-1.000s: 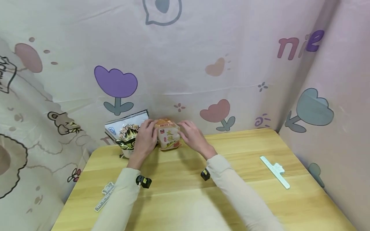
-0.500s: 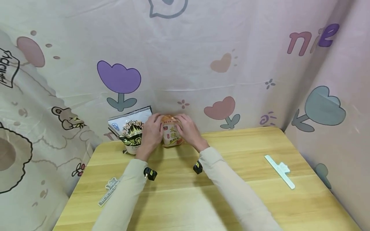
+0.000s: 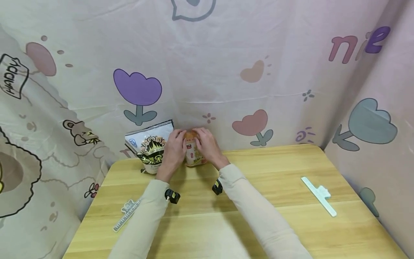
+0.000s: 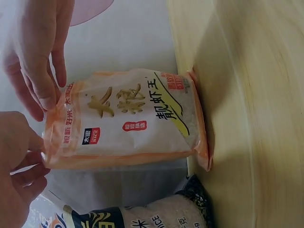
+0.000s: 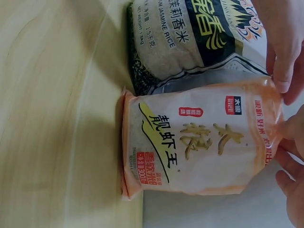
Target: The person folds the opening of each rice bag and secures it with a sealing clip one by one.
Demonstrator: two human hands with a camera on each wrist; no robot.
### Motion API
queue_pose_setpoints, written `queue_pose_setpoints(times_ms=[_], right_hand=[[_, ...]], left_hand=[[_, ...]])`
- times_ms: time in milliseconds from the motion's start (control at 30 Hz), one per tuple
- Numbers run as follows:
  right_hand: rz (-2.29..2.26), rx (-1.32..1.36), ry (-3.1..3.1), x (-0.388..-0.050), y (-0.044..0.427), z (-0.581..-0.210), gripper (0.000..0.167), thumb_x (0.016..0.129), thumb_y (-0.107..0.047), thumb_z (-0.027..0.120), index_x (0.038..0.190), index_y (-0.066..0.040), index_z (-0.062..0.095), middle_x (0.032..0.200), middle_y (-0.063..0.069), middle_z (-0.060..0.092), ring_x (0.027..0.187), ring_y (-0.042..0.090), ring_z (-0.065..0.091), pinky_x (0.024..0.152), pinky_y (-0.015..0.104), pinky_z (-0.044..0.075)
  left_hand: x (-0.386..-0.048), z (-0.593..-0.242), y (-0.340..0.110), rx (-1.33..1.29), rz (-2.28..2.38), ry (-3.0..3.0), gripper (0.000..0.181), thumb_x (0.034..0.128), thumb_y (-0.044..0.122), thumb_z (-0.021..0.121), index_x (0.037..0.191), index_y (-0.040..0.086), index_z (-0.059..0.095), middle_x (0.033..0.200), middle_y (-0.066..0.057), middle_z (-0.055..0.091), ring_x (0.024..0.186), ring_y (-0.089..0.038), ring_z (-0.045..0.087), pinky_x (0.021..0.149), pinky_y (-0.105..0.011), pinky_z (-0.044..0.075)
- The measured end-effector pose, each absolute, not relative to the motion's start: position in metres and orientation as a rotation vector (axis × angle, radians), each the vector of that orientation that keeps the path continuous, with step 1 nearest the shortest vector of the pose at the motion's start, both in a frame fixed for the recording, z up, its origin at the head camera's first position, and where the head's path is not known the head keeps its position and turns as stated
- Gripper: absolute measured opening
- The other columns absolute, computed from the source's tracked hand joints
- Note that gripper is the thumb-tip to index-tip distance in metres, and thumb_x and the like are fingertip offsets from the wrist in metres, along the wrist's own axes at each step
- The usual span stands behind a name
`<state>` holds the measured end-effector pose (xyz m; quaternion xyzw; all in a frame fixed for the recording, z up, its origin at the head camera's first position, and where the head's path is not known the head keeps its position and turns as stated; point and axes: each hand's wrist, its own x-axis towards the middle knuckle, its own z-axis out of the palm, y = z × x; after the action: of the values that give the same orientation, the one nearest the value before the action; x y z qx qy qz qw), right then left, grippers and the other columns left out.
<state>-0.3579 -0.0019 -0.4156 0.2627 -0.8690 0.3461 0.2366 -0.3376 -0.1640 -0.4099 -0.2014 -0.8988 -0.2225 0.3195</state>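
An orange and white bag of rice (image 3: 193,155) stands upright on the table against the back curtain. My left hand (image 3: 175,150) pinches its top left corner, and my right hand (image 3: 208,145) pinches the top right, thumbs on the front side. Both wrist views show the bag's printed front (image 4: 128,114), its bottom resting on the wood. Just left of it, a larger white and black bag of jasmine rice (image 3: 151,148) stands with its folded top leaning; part of it is hidden behind my left hand. The back of the orange bag is out of sight.
A pale grey bag clip (image 3: 127,215) lies at the table's left, partly covered by my left sleeve. On the right lies a mint green bag clip (image 3: 319,196). A printed curtain (image 3: 207,72) stands close behind the wooden table (image 3: 252,201) and along both sides.
My hands have come closer together, from the sides of the orange bag's top to gripping its upper edge. The view has shifted slightly; the clips and the jasmine rice bag stay put.
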Motion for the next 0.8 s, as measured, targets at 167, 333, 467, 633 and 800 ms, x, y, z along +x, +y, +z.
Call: queue_pose_setpoints(times_ms=[167,333,467,633,800], right_hand=[[0.977,0.728,-2.344,-0.3592,-0.0017,-0.4181,0.025,0.098,0.001,0.065,0.123,0.0,0.068,0.118,0.013,0.069,0.108,0.027,0.065,0.094,0.034,0.055],[0.981,0.746,-2.323,-0.359,-0.0006,-0.4207,0.017,0.099,0.002,0.063,0.115,0.001,0.07,0.11,0.013,0.071,0.102,0.027,0.068,0.09,0.033,0.057],[0.996,0.737,-2.306,-0.3568,0.0011,-0.4205,0.014,0.099,0.002,0.063,0.111,0.0,0.07,0.108,0.013,0.072,0.099,0.025,0.069,0.086,0.031,0.058],[0.987,0.738,-2.284,-0.3537,0.0023,-0.4208,0.008,0.098,0.001,0.067,0.104,0.001,0.071,0.102,0.013,0.072,0.092,0.024,0.071,0.081,0.029,0.059],[0.978,0.753,-2.293,-0.3502,0.0034,-0.4224,0.005,0.098,0.0,0.067,0.101,-0.001,0.071,0.099,0.011,0.072,0.089,0.023,0.071,0.079,0.028,0.059]], left_hand=[[-0.3386,-0.4104,-0.1622,-0.524,-0.676,-2.315,0.023,0.0949,-0.007,0.065,0.117,-0.008,0.068,0.11,-0.019,0.06,0.101,-0.034,0.059,0.09,-0.043,0.055],[-0.3364,-0.4131,-0.1605,-0.517,-0.744,-2.273,0.013,0.0957,-0.008,0.063,0.107,-0.006,0.071,0.104,-0.018,0.061,0.096,-0.033,0.06,0.085,-0.041,0.056],[-0.3358,-0.4142,-0.1587,-0.516,-0.774,-2.26,0.011,0.0962,-0.008,0.063,0.104,-0.005,0.071,0.103,-0.017,0.063,0.094,-0.032,0.061,0.084,-0.04,0.057],[-0.334,-0.4162,-0.159,-0.488,-0.83,-2.258,0.011,0.0948,-0.01,0.065,0.101,-0.003,0.07,0.101,-0.016,0.064,0.091,-0.031,0.064,0.083,-0.04,0.058],[-0.3303,-0.4183,-0.1594,-0.476,-0.865,-2.261,0.011,0.0932,-0.011,0.066,0.099,-0.003,0.069,0.1,-0.015,0.065,0.09,-0.032,0.065,0.082,-0.04,0.059]])
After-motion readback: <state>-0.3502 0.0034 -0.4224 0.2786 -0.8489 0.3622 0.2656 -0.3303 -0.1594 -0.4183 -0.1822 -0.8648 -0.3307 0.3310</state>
